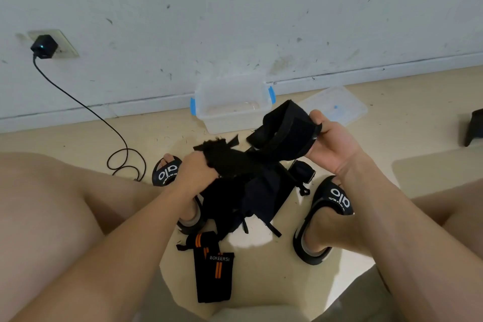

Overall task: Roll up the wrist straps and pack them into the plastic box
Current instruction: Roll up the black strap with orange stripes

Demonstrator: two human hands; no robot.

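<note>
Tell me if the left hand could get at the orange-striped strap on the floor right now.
Probably not yet: the left hand is gripping the frayed end of a black strap. The orange-striped strap lies uncovered on the floor below that forearm, so the way looks free once the hand lets go.

The orange-striped wrist strap [213, 266] on the floor carries a small label in white capitals reading "BOKEERSI". The left slipper [167, 172] bears large white characters on its black upper band that read approximately "olo"; smaller white lettering beneath them is not legible. The right slipper [337, 200] carries the same large white marking, also with illegible smaller lettering.
</note>
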